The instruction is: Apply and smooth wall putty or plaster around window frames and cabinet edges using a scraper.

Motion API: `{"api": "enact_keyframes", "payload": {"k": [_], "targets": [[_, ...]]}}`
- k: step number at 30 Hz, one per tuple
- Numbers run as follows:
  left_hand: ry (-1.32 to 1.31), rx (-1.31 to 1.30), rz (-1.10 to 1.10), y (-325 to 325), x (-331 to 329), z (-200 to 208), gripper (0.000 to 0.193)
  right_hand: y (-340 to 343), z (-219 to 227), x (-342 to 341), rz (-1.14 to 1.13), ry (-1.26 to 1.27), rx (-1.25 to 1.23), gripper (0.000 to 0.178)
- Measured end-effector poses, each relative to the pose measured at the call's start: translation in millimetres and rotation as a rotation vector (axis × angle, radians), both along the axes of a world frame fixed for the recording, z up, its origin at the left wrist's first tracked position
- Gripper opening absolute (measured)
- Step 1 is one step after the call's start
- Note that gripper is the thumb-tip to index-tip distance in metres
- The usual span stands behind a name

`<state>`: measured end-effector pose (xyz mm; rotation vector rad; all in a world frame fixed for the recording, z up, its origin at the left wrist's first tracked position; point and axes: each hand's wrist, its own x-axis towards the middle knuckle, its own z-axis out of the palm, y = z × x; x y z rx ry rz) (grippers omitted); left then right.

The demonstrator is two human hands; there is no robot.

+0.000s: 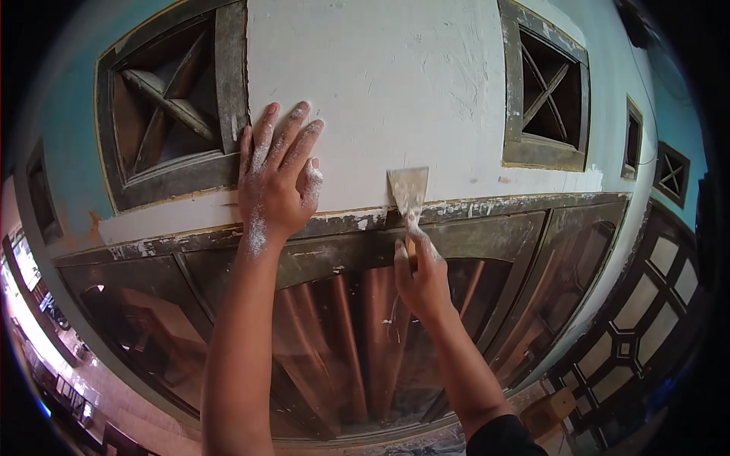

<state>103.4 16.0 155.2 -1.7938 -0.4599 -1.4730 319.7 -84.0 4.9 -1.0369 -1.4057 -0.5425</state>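
My left hand (277,178), dusted with white powder, lies flat with fingers stretched against the white wall (372,83), beside the left vent's dark wooden frame (231,76). In my right hand (422,277) is a putty knife (408,188), its wide blade pointing up. The blade overlaps the lower edge of the white wall, just above the dark wooden window frame (479,237); whether it presses on the surface I cannot tell. Flecks of white mark the frame's top rail. My fingers wrap round the knife's handle, which is mostly hidden.
A second wooden vent (547,91) with crossed slats sits at the upper right. Below the rail are glass panes (350,342) with brownish curtains behind. A dark panelled door (639,319) stands at the far right, near a wooden stool (549,410). Tiled floor (125,387) shows lower left.
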Motion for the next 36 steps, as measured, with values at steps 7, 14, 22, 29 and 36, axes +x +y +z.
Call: {"api": "enact_keyframes", "payload": {"k": [7,14,22,29,36], "targets": [[-0.001,-0.001,-0.015,2,-1,2,0.052,-15,7,-2,-0.022,0.081,-0.081,0.035],[0.009,-0.006,-0.019,4,-1,-1,0.051,-12,-11,-3,-0.016,0.113,-0.074,0.035],[0.011,-0.015,-0.018,0,-3,0,0.05,-16,-3,-1,-0.001,0.108,-0.099,0.036],[0.002,-0.004,-0.009,2,-1,0,0.05,-13,-5,18,-0.028,0.163,-0.145,0.033],[0.005,0.007,0.012,2,-1,2,0.051,-33,40,24,-0.041,0.235,-0.244,0.034]]}}
